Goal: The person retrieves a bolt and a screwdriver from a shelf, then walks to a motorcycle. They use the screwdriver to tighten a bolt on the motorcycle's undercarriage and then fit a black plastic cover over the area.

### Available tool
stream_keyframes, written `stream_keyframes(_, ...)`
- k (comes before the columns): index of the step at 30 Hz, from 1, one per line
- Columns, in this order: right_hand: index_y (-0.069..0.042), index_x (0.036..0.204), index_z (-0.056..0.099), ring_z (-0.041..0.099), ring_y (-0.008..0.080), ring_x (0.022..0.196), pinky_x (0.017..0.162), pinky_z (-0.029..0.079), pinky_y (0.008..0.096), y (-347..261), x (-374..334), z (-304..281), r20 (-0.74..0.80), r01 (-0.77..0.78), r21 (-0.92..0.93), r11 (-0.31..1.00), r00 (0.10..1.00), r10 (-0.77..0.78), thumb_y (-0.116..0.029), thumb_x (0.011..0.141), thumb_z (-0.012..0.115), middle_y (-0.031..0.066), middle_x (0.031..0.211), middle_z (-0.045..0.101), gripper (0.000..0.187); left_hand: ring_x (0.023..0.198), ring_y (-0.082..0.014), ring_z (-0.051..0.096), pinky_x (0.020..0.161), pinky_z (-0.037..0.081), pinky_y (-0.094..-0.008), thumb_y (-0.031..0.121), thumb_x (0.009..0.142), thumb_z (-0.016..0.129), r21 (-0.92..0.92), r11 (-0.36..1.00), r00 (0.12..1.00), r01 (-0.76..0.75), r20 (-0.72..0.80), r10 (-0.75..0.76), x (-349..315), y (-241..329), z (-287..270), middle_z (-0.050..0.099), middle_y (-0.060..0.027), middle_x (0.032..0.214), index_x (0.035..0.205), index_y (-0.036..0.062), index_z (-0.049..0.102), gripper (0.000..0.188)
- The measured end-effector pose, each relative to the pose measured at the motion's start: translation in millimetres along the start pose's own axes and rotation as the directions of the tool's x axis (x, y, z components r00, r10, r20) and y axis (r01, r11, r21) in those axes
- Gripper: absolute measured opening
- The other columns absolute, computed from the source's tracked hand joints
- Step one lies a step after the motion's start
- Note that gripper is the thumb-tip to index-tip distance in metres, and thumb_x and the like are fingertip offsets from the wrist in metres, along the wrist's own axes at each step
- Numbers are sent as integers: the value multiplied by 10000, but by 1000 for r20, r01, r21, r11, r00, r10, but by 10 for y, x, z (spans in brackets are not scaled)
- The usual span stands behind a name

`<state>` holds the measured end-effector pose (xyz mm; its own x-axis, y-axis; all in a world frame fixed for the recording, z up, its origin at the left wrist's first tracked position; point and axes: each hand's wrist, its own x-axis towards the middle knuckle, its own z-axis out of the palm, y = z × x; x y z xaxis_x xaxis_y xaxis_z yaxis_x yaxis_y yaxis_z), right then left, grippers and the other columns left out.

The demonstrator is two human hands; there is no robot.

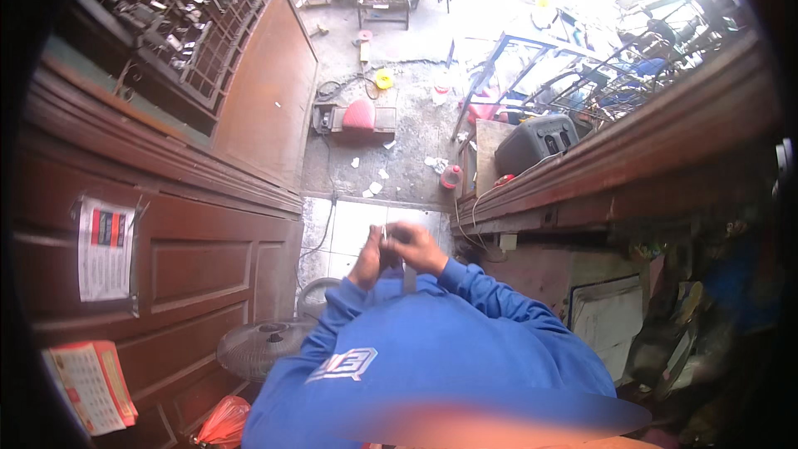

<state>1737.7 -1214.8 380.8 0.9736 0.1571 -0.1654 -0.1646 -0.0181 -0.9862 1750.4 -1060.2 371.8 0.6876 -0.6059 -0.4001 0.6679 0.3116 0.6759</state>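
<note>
In front of my chest, at the doorway, both hands are close together. My left hand (366,263) is closed, its fingers pointing up beside a small thin whitish piece (384,234). From the other side my right hand (418,248) reaches in, fingers bent and pinched at the same spot. The piece is too small to name, and I cannot tell which hand grips it. Something dark shows between the palms, mostly hidden. Blue sleeves (490,293) cover both forearms.
A standing fan (262,347) is at my left by the brown door (195,270). Ahead, a cable (331,224) crosses the threshold toward a low bench with a red seat (359,115). A red-capped bottle (450,176) and a grey speaker (536,143) are at the right.
</note>
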Motion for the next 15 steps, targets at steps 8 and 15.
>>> stream_keyframes(8, 28, 916, 661, 588, 95, 784, 697, 481, 240, 31, 1400, -1334, -197, -43, 261, 964, 976, 97, -77, 790, 731, 44, 827, 654, 178, 628, -107, 472, 573, 414, -271, 333, 987, 441, -31, 958, 946, 286, 166, -277, 2030, 841, -54, 514, 1, 773, 1038, 85, 541, 272)
stream_keyframes(15, -3, 902, 668, 612, 106, 774, 708, 484, 247, 285, 3184, -2366, -348, 18, 465, 885, 923, 164, -44, 789, 722, 48, 854, 667, 132, 626, -116, 430, 582, 385, -279, 302, 963, 486, 320, 891, 789, 321, 430, -439, 4309, 1778, -366, 463, -4, 736, 1028, 81, 534, 235)
